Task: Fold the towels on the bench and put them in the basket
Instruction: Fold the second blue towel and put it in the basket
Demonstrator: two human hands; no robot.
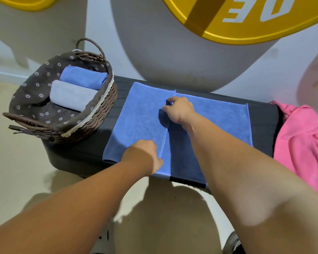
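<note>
Our right hand (pixel 180 110) pinches the blue towel (pixel 141 116) at the folded flap's far hem; our left hand (pixel 141 153) grips the near hem. It lies on a dark worktop (pixel 262 125), long axis left to right, over beige floor (pixel 17 162), against a white wall (pixel 99 33). Left of both hands: one basket (pixel 92 114) holding two rolled towels (pixel 72 95). Right: one pink towel (pixel 305 140).

The dark bench (pixel 262 125) bears a wicker basket (pixel 106 107), blue towel (pixel 140 121) and pink towel (pixel 301 140).
</note>
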